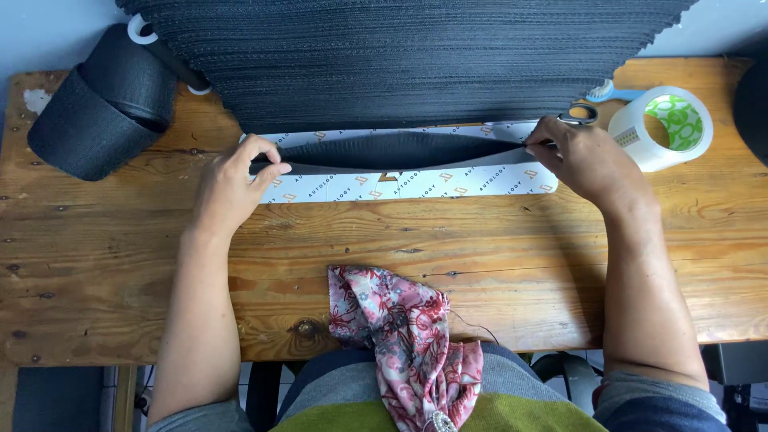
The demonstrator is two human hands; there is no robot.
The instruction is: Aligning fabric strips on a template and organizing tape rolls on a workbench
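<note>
A long white printed sleeve [416, 182] lay across the wooden surface [480, 264], just in front of a tall stack of dark ribbed sheets [400, 64], and a dark strip [392, 150] sat inside its gaping mouth. The left hand [232, 180] pinched the sleeve's left end, fingers closed on the upper edge of the opening. The right hand [580, 156] was clamped on the sleeve's right end, thumb and fingers shut on the edge there.

Judging from this, the work went best with both ends held level and pulled gently apart, so the mouth stayed open along its whole length and the dark strip lay flat without bunching. Uneven tension would likely have creased the thin sleeve or twisted the strip.

Scissors [588, 108] lay just beyond the right hand, touching the sleeve's far corner. A roll of clear tape [670, 126] stood right of the sleeve. Two dark rolls [104, 104] rested well left of it. A red patterned cloth [408, 336] hung over the surface's near edge, below the sleeve.
</note>
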